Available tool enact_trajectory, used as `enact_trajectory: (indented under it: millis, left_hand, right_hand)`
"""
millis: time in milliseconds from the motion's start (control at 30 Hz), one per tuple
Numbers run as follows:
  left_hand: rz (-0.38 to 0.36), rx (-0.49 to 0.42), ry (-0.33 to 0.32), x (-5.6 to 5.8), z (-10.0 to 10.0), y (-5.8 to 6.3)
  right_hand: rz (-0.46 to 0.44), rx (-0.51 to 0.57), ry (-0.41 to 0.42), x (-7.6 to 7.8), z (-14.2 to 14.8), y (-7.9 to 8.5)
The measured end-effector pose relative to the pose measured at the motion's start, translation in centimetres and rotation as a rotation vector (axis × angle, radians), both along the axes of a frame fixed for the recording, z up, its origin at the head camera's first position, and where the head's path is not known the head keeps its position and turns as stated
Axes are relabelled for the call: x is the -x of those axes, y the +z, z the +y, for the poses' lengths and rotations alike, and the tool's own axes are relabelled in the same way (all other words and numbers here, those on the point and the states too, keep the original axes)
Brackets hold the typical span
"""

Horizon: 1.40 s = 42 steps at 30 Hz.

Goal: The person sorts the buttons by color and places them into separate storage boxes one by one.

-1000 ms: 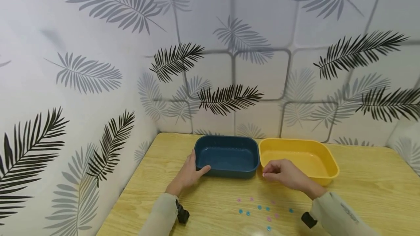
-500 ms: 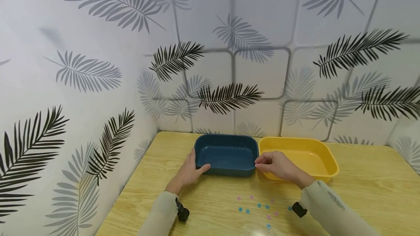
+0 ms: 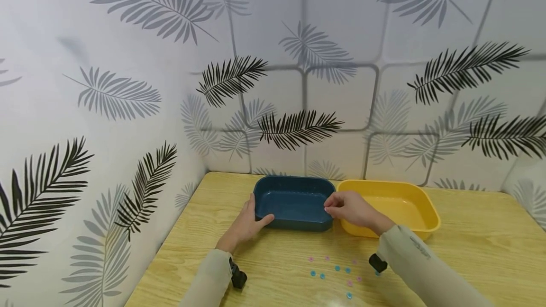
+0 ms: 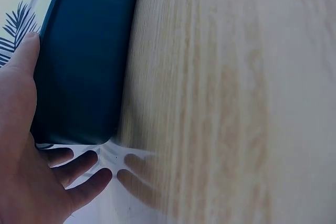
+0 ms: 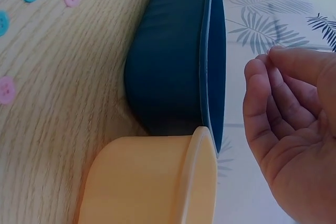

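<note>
My left hand rests at the left end of a dark blue plastic basin, the thumb on its front rim. In the left wrist view the other fingers are spread loosely beside the basin's short end. My right hand is over the basin's right end, thumb and forefinger pinching a tiny pink button, mostly hidden by the fingertips. In the right wrist view these fingertips stand above the basin's rim. Several loose blue buttons and pink buttons lie on the table in front.
A yellow basin stands against the blue basin's right side, under my right forearm. Both basins sit at the back of the wood-grain table, near a leaf-patterned wall. One blue button lies near the right wrist's camera.
My right hand has moved left from the front of the yellow basin to above the blue basin's right end, still pinching the button. The left hand has stayed in place.
</note>
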<state>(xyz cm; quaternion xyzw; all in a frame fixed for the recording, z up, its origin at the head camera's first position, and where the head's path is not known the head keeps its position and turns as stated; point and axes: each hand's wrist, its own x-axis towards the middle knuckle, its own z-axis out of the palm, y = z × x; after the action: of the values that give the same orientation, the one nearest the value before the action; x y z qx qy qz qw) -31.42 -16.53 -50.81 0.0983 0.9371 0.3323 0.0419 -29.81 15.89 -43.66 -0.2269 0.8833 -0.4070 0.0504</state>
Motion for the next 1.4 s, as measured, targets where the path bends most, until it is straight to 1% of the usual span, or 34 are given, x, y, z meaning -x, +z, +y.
enact_trajectory:
  millis: [267,467,633,833,967,1200,1400]
  left_hand:
    - [-0.005,-0.011,0.003,0.0,0.1,0.1]
    - [-0.012,-0.009,0.000,0.0,0.0,0.0]
    - [-0.023,-0.018,-0.011,0.0,0.0,0.1]
    - [-0.037,-0.031,-0.018,-0.1,0.1,0.3]
    - [-0.050,-0.054,-0.022,-0.3,0.1,0.5]
    - [-0.051,-0.056,-0.030,-0.2,0.0,0.6]
    - [-0.051,-0.049,-0.033,-0.2,0.0,0.6]
  right_hand:
    - [0.004,0.011,0.031,1.2,-0.5,-0.4]
    - [0.020,0.004,0.043,1.7,-0.9,-0.7]
    - [-0.008,-0.006,0.033,2.2,-1.2,-0.6]
    - [-0.054,0.019,0.010,2.9,-1.3,-0.8]
    - [-0.062,0.017,-0.001,3.3,-1.3,-1.1]
    - [-0.072,-0.005,-0.024,3.7,-1.7,-1.0]
    - [-0.088,0.013,-0.030,4.1,-1.7,-1.2]
